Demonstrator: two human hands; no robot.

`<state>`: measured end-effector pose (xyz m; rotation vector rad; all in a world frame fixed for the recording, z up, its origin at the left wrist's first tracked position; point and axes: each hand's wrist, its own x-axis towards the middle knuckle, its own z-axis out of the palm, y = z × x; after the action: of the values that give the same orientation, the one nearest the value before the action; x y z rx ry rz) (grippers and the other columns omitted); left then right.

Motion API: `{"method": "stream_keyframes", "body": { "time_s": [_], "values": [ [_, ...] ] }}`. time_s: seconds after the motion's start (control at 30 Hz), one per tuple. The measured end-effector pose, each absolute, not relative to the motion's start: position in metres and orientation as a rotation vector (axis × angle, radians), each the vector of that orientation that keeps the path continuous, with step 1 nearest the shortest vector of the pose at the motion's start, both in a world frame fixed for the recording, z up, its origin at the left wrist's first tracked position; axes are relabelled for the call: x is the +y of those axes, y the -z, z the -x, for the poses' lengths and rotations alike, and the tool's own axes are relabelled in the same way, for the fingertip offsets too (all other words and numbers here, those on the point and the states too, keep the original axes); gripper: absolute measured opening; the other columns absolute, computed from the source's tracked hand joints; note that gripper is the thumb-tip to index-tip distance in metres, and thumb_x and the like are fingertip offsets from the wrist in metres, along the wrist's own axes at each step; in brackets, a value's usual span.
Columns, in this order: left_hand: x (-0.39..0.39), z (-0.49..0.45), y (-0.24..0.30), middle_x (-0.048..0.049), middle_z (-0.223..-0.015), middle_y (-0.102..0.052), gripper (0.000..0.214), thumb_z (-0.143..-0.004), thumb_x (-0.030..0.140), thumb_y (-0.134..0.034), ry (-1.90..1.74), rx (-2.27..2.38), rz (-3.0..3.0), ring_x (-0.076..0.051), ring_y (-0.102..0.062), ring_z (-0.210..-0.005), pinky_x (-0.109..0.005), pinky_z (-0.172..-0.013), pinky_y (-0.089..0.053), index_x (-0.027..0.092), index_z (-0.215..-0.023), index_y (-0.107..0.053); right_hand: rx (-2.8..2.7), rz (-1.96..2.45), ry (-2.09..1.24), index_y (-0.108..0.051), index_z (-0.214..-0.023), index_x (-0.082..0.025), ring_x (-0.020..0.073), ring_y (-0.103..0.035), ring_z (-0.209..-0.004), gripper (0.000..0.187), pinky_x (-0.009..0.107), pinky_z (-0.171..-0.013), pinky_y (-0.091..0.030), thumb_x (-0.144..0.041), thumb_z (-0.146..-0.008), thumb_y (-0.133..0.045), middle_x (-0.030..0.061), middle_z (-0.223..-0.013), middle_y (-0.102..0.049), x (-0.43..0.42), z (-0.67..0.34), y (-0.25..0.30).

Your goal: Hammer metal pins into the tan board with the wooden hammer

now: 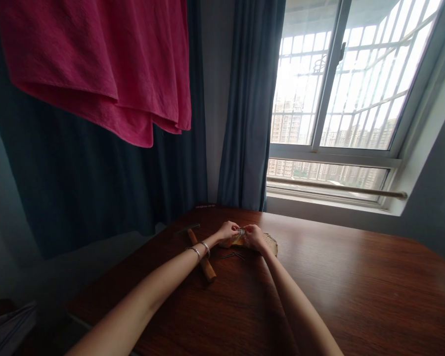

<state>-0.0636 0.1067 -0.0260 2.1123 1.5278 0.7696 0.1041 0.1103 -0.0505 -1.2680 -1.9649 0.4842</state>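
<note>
My left hand [229, 231] and my right hand [254, 236] meet over a pale tan piece [271, 243] with a row of small dark marks along its rounded edge. Fingers of both hands are bent and pinched on a small greyish thing with thin dark lines [241, 231] in the gap between them; its kind is too small to make out. Below the hands lie several thin dark nail-like pins [233, 255]. A hammer with a wooden handle [206, 269] rests under my left wrist, its dark head pointing away from me.
The brown wooden table [356, 282] extends far to the right. Behind it stand a blue curtain [244, 123] and a barred window [333, 99]. A pink towel [107, 69] hangs at upper left. A dark flat object [205, 205] lies at the table's far corner.
</note>
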Motion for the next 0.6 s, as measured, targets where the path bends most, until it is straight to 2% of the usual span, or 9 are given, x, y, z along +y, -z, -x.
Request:
{"method": "stream_keyframes", "body": {
  "time_s": [0.17,0.3,0.6],
  "values": [
    [0.108,0.059,0.034,-0.0063,-0.071,-0.067,0.032,-0.062,0.035,-0.062,-0.818,1.539,-1.973,-0.015,-0.057,-0.064,-0.021,-0.057,-0.039,0.008,-0.079,-0.070,-1.971,1.317,-0.509,-0.059,-0.094,-0.014,0.0146,-0.059,-0.078,0.023,0.031,-0.068,-0.050,-0.034,-0.084,-0.052,0.0021,-0.093,-0.061,0.116,-0.098,0.060],
    [0.105,0.057,0.034,-0.0058,-0.069,-0.067,0.036,-0.060,0.038,-0.065,-0.893,1.478,-1.881,-0.015,-0.055,-0.062,-0.021,-0.054,-0.038,0.008,-0.080,-0.070,-1.932,1.344,-0.488,-0.060,-0.086,-0.016,0.0136,-0.058,-0.081,0.019,0.032,-0.073,-0.049,-0.033,-0.085,-0.051,0.0027,-0.092,-0.062,0.118,-0.096,0.064],
    [0.095,0.051,0.029,0.0008,-0.050,-0.057,0.031,-0.057,0.041,-0.067,-0.983,1.559,-1.788,-0.013,-0.049,-0.052,-0.021,-0.049,-0.030,0.010,-0.063,-0.070,-1.857,1.364,-0.507,-0.060,-0.083,-0.015,0.0119,-0.059,-0.072,0.024,0.031,-0.069,-0.049,-0.036,-0.085,-0.050,0.0011,-0.083,-0.063,0.109,-0.096,0.064]
  ]
}}
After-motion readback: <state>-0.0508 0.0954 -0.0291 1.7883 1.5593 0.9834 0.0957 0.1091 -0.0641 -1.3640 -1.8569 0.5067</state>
